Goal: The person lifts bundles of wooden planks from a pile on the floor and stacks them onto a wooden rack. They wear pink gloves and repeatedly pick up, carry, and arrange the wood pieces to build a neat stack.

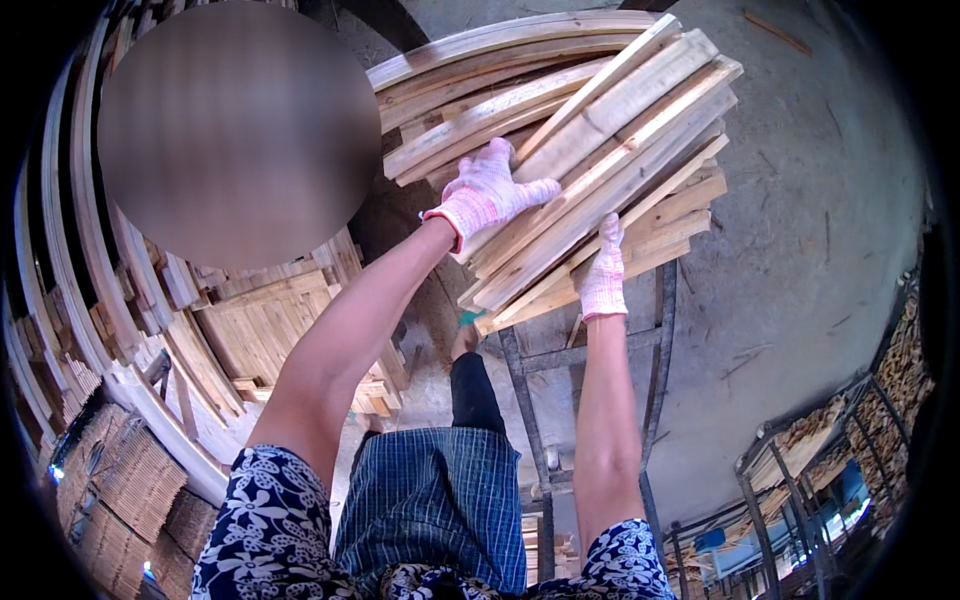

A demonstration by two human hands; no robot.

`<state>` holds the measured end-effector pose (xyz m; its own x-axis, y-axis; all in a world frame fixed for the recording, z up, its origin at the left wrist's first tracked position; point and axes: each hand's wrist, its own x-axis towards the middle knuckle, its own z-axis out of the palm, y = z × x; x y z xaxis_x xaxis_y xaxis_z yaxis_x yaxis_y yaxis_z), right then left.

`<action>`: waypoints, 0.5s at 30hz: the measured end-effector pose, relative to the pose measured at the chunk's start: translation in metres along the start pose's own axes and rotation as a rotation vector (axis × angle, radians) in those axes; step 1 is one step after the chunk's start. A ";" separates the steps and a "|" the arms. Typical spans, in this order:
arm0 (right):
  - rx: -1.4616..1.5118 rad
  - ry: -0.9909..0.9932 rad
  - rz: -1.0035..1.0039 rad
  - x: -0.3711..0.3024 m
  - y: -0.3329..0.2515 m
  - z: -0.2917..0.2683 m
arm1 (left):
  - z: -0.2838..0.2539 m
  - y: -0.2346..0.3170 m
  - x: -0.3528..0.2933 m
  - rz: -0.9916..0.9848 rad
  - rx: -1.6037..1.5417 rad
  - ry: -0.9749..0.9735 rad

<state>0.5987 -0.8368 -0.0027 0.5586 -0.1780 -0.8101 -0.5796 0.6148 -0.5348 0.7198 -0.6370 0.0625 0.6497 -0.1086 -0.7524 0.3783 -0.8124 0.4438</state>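
the left grip [490, 192], in a pink-and-white glove, is spread wide, its thumb well apart from its fingers. it lies against the boards [640, 150] near their lower left ends; whether it pinches any of them i cannot tell. the right grip [604, 265], gloved alike, is to the right of the left grip and nearer the body. its thumb points up and touches the boards along their near edge; its other fingers are hidden, so i cannot tell how far it is closed.

the boards are pale and narrow, laid side by side in a slanting bundle. they run from between the grips up and to the right, beyond both, with uneven ends.

beyond the left grip are long planks [520, 45], partly covered by the boards. below the right grip, toward the body, stands a dark metal frame [590, 355], and the grey floor [800, 250] spreads to its right. left of the left grip are a wood panel [265, 325] and, farther out, a tall plank stack [85, 220]; a round blur hides part of that side. brown bundles [135, 460] lie low and well left of both grips. far right of the right grip are metal rails [775, 500].
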 end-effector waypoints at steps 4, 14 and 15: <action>0.033 -0.066 0.001 -0.015 0.003 0.015 | 0.008 -0.047 0.011 0.007 -0.427 -0.138; -0.112 -0.075 0.200 -0.179 0.063 0.005 | 0.010 -0.142 -0.138 0.214 -0.519 -0.619; -0.091 -0.044 0.304 -0.203 0.070 0.011 | 0.005 -0.146 -0.163 0.226 -0.588 -0.656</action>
<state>0.4511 -0.7495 0.1266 0.3752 0.0381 -0.9261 -0.7736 0.5632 -0.2903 0.5556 -0.5033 0.1179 0.3116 -0.6801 -0.6636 0.6799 -0.3283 0.6557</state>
